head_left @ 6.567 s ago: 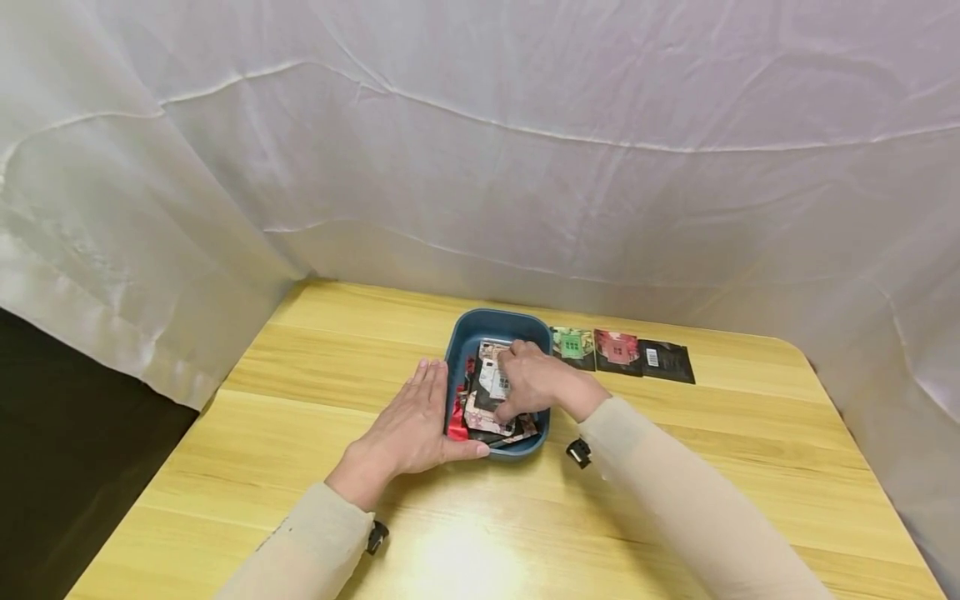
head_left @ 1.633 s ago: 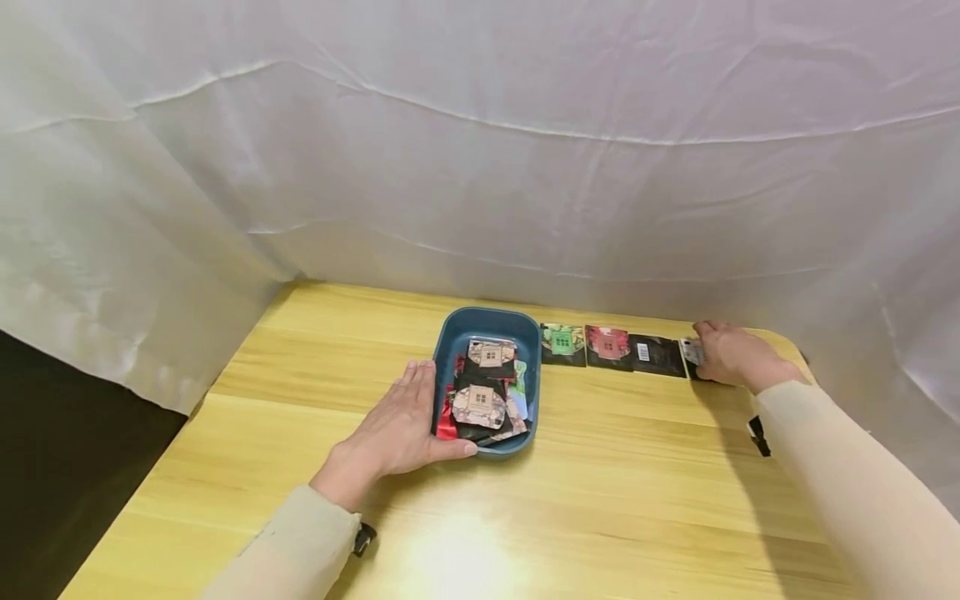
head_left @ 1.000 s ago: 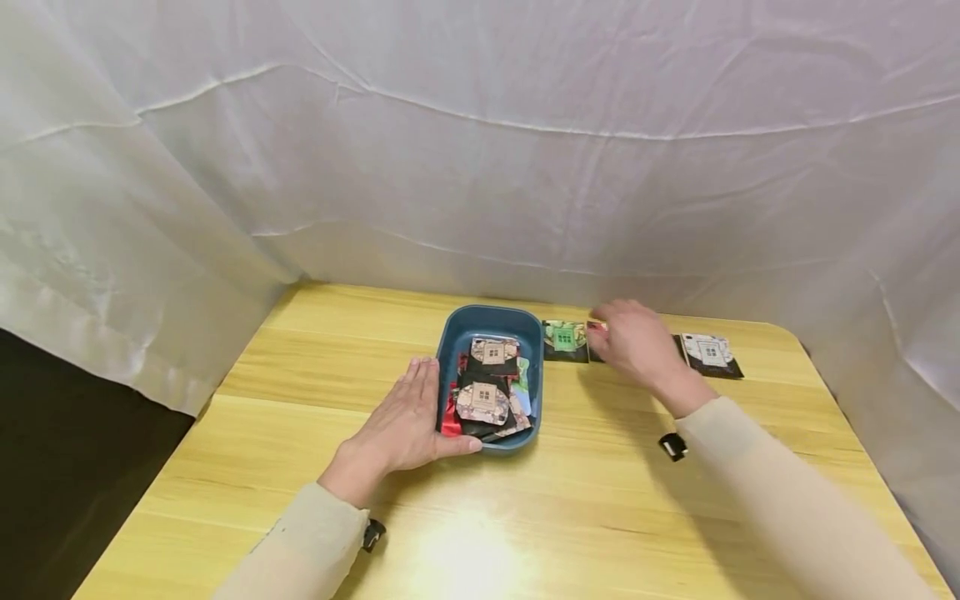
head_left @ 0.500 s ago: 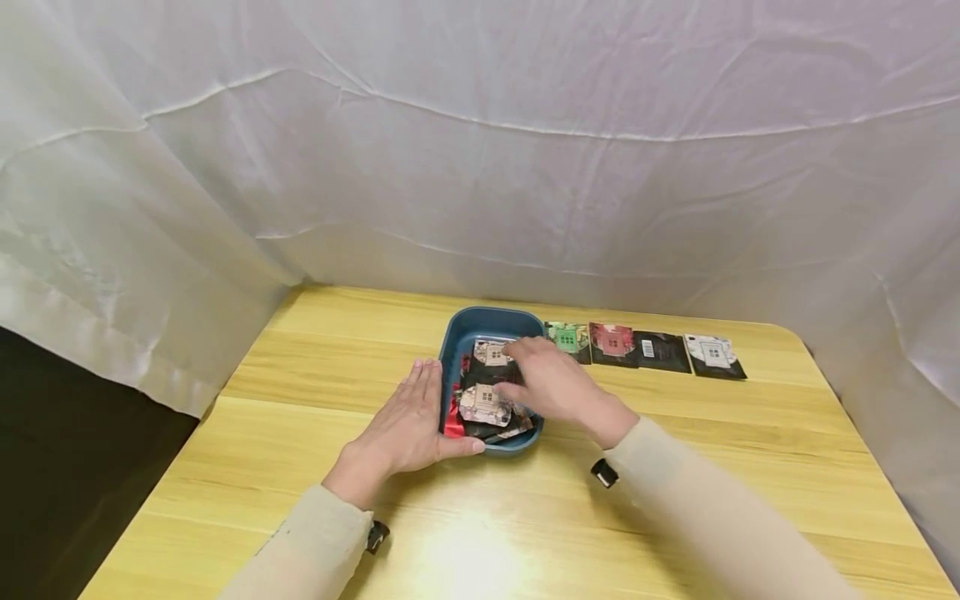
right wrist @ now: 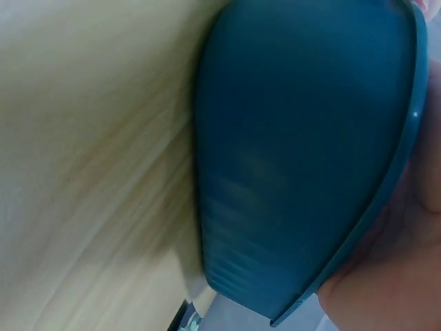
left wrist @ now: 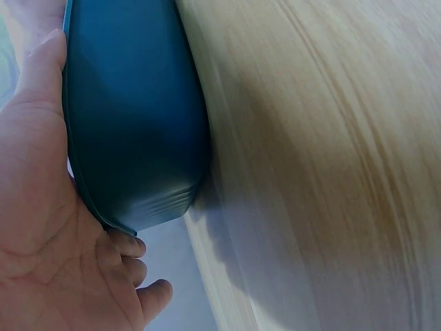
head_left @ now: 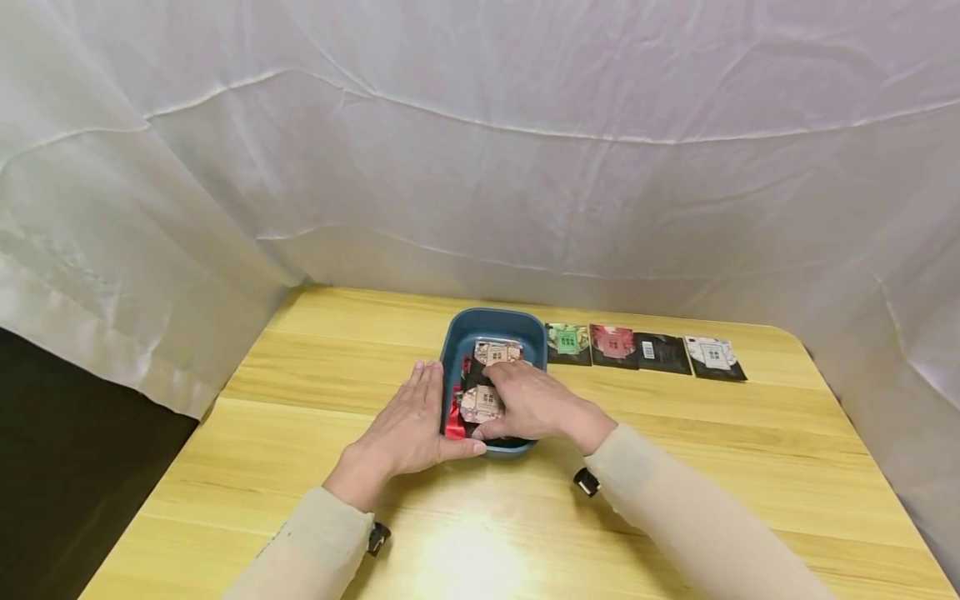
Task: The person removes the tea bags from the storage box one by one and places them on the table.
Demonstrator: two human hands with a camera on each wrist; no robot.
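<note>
A dark blue plastic bin point(head_left: 491, 317) stands on the table, holding several small black sachets. My left hand point(head_left: 401, 433) lies along its left wall, fingers straight and thumb over the near rim; in the left wrist view the palm point(left wrist: 55, 234) faces the bin's side. My right hand point(head_left: 536, 404) reaches over the right rim, its thumb and fingers curled round the near and far edges of a black sachet with a pale pink label point(head_left: 480, 402). Beyond it lies another pink-labelled sachet point(head_left: 495, 352). A shiny red packet point(head_left: 454, 421) shows at the left inside.
Right of the bin, sachets form a row along the back: green point(head_left: 568, 342), red point(head_left: 615, 343), one black side up with a barcode point(head_left: 663, 353), and white point(head_left: 714, 357). A pale curtain point(head_left: 480, 167) hangs behind the wooden table point(head_left: 337, 350).
The white-labelled sachet has gone from the bin to the right end of the row. My right hand has let it go and moved back left into the bin. The left hand has stayed.
</note>
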